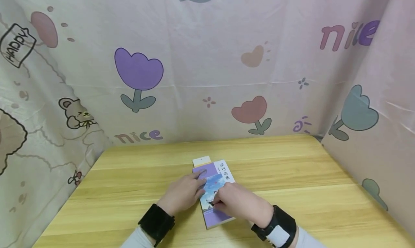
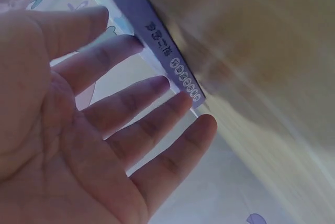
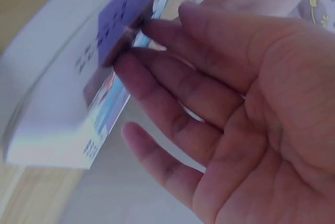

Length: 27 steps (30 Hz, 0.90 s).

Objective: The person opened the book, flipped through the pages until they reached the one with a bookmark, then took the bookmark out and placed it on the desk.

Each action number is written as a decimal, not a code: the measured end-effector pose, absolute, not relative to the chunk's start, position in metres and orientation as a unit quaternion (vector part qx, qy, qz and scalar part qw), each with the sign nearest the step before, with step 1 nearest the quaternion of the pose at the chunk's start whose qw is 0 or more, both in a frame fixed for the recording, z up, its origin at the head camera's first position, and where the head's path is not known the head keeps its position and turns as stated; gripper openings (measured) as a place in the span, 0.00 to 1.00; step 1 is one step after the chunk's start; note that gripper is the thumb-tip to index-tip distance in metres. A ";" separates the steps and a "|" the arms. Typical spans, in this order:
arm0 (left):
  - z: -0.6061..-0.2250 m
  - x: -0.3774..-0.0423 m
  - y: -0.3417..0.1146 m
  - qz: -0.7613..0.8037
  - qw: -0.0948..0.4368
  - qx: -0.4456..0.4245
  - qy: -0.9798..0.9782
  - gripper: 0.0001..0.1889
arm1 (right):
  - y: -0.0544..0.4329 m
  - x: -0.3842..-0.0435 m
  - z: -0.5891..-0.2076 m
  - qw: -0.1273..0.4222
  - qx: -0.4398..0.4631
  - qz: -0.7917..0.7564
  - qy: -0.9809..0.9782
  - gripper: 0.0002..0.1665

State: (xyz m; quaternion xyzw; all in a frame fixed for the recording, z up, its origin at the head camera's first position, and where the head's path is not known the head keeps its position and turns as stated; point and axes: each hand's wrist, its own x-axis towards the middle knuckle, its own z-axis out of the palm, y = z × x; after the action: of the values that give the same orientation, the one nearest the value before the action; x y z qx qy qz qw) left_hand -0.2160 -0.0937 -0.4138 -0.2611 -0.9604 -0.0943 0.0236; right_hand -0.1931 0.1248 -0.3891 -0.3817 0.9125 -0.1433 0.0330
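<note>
A purple paperback book (image 1: 217, 219) with a blue picture and a white title strip lies aslant on the table. My left hand (image 1: 184, 191) rests at its left side, index fingertip on the cover, and the left wrist view shows this hand's fingers (image 2: 152, 130) spread along the printed spine (image 2: 162, 41). Over the lower right of the cover is my right hand (image 1: 241, 203), its fingertips meeting the picture. From the right wrist, its fingers (image 3: 157, 98) look loosely bent with their tips against the book (image 3: 57, 109); no held thing shows between them.
A white card (image 1: 201, 161) sticks out past the book's top edge. The wooden table (image 1: 136, 176) ends at a printed cloth (image 1: 194, 60) hung behind and along both sides. Black bands (image 1: 156, 223) wrap both wrists.
</note>
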 end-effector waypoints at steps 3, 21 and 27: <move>-0.412 -0.216 -0.093 -0.105 0.010 -0.255 -0.961 0.24 | 0.132 -0.199 -0.386 0.072 -0.362 -0.164 0.915 0.04; -0.395 -0.207 -0.096 -0.145 -0.045 -0.235 -0.960 0.30 | 0.174 -0.232 -0.390 0.049 -0.240 -0.162 0.956 0.05; -0.395 -0.207 -0.096 -0.136 -0.058 -0.262 -0.954 0.21 | 0.175 -0.232 -0.390 0.059 -0.247 -0.178 0.951 0.06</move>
State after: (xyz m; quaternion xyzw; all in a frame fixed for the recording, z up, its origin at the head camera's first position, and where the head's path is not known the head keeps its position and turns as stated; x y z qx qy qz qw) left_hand -0.2075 -0.0961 -0.3946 -0.2618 -0.9537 -0.1362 -0.0580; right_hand -0.2320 0.1751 -0.3897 -0.2469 0.9507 -0.1781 0.0590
